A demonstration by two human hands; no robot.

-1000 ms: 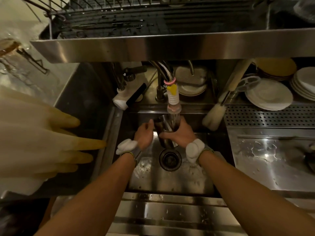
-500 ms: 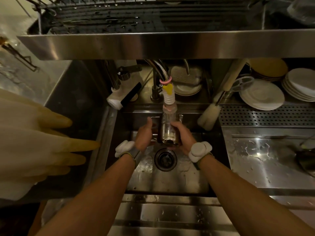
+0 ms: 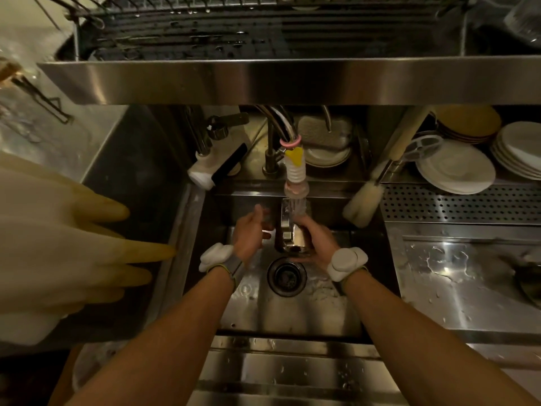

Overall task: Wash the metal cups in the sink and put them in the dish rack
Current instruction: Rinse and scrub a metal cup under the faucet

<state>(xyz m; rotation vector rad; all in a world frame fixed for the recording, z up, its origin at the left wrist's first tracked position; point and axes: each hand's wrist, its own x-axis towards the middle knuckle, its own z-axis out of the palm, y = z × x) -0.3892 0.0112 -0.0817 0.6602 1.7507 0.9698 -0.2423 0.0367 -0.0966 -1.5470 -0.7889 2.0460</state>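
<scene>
**Metal cup point(image 3: 292, 234): one item, in hand beneath the tap**

Grip. The right hand point(image 3: 319, 243) was wrapped round the cup's lower wall from the right side and clamped on it. The left hand point(image 3: 250, 234) stood just left of that grip. Its fingers were loose and closed on nothing. Blur hid whether its fingertips brushed the cup wall.

Position. The cup sat inside the right hand's grip, held over the sink point(image 3: 292, 315). Its far end was under the tap nozzle point(image 3: 295, 187), directly above the grip, with water running onto it. Which end was the mouth could not be told. The drain point(image 3: 287, 276) lay just below the grip, on the near side.

Handling (judged). The cup was probably thin steel, stiff and light. It looked unlikely to break, though a drop might dent it. Wet and polished, it was probably slippery. The best hold seemed a full wrap at mid-wall, thumb opposite fingers, or a finger hooked over the rim.

Surroundings, outward from the grip.
- A bottle brush point(image 3: 363, 200) leaned at the sink's back edge, right of the grip.
- Stacked plates point(image 3: 456, 168) lay further right.
- The dish rack point(image 3: 263, 30) sat well above and beyond the grip, over a steel shelf.
- Rubber gloves point(image 3: 73, 244) hung far to the left.
</scene>
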